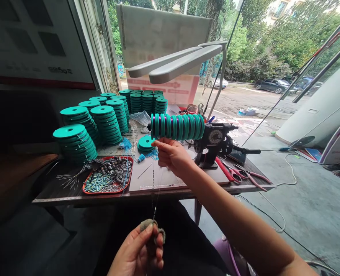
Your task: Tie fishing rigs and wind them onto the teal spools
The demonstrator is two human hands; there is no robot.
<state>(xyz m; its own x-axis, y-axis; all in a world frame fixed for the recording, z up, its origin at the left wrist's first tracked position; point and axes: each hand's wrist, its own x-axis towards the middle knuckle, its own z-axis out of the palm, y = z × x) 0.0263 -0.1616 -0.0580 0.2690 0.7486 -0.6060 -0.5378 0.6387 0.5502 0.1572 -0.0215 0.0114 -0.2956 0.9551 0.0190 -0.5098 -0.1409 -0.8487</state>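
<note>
Pinching cloth and line; left hand

One view, worn on my head, facing forward and down.
I look across the table from its near edge, both near corners in frame; my left hand is closest, below that edge, and past the far edge the view reaches the street.
</note>
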